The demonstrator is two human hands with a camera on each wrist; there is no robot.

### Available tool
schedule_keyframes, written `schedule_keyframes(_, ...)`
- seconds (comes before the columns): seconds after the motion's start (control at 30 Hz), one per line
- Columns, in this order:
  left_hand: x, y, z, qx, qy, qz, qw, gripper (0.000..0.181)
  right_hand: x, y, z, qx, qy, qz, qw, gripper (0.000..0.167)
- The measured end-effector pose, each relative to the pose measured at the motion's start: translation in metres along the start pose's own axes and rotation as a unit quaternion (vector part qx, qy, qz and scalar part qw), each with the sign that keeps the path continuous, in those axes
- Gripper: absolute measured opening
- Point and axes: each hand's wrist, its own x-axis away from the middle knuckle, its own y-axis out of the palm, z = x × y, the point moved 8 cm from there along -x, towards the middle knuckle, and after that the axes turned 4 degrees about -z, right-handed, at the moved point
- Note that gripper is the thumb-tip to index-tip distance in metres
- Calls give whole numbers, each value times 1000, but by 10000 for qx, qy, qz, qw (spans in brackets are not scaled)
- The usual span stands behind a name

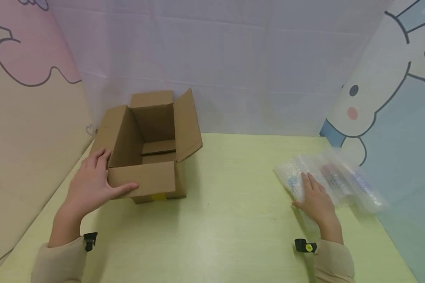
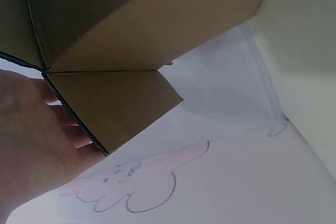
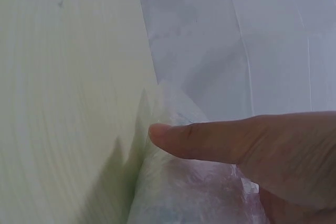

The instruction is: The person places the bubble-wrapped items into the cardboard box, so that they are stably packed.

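Three packs (image 1: 334,175): that's how many I count, all in bubble wrap, lying side by side on the table (image 1: 233,228) to your right. What's inside them is too blurry for me to call.
Left hand (image 1: 90,182): you've got a grip on the near left corner of the box (image 1: 129,137), thumb over the front flap (image 1: 145,179), fingers at the left flap (image 1: 108,125). The left wrist view has your fingertips going behind cardboard.
Right hand (image 1: 316,200): resting on the packs, fingers looking pretty straight, thumb stretched out along the wrap. I don't see any curl around one, though the undersides are hidden.
Box: sits on the left side of the table, well apart from the packs. The bit of the inside I can see is just cardboard; the near end is hidden.
Flaps: this part looks done, all four are folded back and the top isn't covered.
Progress: pretty early, I'd say. You're set up with a hand at each spot, but every pack I can see is outside the box, so most of the handling looks left to do.
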Motion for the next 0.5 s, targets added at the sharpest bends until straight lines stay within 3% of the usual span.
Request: schedule_keyframes(0.5,8,20,64,42,389,314,9987,118,0,1,1,12,2,36,10000,100)
